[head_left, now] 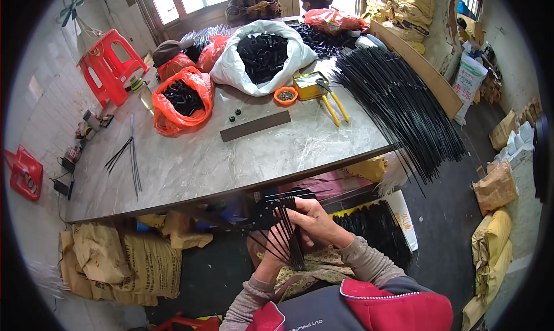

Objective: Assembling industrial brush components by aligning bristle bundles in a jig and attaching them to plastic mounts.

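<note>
Below the table's front edge, over my lap, a fanned bundle of thin black rods [295, 249] is held between both hands. My left hand [273, 251] is closed around the rods from the left, its fingers partly hidden behind them. From the right, my right hand [314, 218] pinches the rods near their upper end, thumb and fingers together. Just past the left hand is a dark piece with pale dots [264, 214], too small to make out. To the right of my lap sits a box of dark rod-like pieces [375, 230].
On the grey marbled table [190, 163] lie a large pile of black rods [398, 100], a white sack [228, 65] of black fittings, an orange bag [199, 120], yellow-handled pliers [332, 109] and a dark flat strip [255, 126]. Brown sacks [144, 264] stand underneath. Another person [254, 8] sits opposite.
</note>
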Available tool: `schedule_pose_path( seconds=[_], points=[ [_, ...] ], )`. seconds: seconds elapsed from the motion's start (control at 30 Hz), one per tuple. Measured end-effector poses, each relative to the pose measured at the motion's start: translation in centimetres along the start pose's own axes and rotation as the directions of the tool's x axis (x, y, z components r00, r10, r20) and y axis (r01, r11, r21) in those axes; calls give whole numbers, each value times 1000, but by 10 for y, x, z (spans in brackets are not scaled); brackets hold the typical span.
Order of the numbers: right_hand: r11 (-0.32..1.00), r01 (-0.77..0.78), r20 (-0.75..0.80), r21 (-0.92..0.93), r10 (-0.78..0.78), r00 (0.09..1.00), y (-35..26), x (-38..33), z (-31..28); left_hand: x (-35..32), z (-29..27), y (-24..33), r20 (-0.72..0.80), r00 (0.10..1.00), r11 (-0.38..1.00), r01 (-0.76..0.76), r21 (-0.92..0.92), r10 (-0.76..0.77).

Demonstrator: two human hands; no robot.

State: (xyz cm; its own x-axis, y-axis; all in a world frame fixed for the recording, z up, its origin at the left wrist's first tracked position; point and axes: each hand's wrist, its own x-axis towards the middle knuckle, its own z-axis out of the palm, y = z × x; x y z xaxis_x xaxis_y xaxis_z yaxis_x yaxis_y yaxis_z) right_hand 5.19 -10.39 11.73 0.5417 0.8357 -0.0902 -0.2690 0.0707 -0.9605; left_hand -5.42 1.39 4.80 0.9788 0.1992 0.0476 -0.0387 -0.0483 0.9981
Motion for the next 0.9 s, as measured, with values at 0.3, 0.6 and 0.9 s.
schedule_pose_path(
  seconds=[0.3,0.6,0.9],
  points=[
    [991,127,-38,-31,-128,991,18,-4,4,-34,3,-18,98,981,906,190,-378,-165],
    [950,294,-44,-102,-300,953,27,5,3,-23,-6,-7,-474,871,710,-253,-657,-129],
    [978,207,63,7,-207,976,46,13,7,6,-33,23,-335,939,883,-91,-461,-78]
  ],
)
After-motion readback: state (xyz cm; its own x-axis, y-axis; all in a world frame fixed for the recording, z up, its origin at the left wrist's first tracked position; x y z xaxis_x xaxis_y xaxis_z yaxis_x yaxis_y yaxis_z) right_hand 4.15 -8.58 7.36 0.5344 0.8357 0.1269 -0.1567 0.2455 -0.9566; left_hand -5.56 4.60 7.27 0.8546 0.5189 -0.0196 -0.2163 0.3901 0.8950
